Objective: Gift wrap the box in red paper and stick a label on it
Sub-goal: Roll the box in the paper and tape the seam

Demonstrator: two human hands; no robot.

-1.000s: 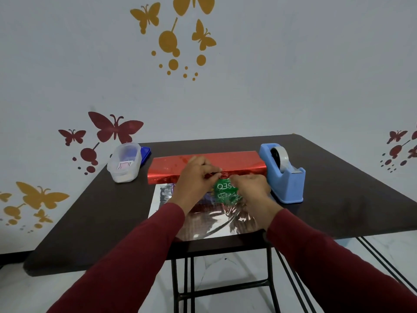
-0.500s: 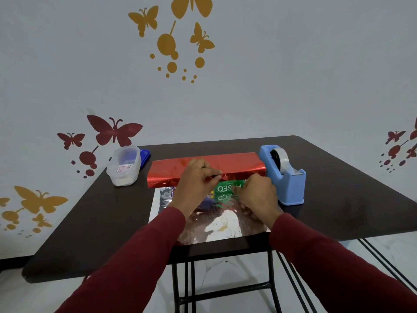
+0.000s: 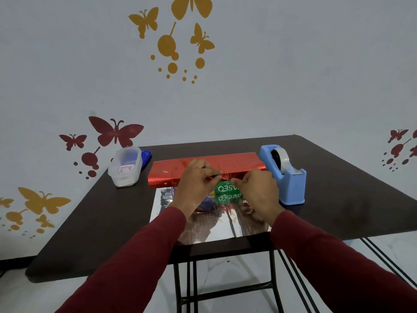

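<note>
A sheet of red foil paper (image 3: 171, 172) lies on the dark table (image 3: 338, 199), silver side up near me, its far part folded over toward me with the red side showing. A green box (image 3: 226, 188) with white letters sits on the silver side, mirrored in it. My left hand (image 3: 196, 186) pinches the folded red edge above the box. My right hand (image 3: 259, 190) grips the same edge at the box's right side. Most of the box is hidden by my hands.
A blue tape dispenser (image 3: 286, 177) stands right of the paper, close to my right hand. A clear plastic container (image 3: 125, 168) with a blue lid (image 3: 146, 155) beside it sits at the far left. The table's near edge lies just below the paper.
The view has tilted a little. My hands have drawn the red edge slightly nearer over the box, and more of the green face shows between them.
</note>
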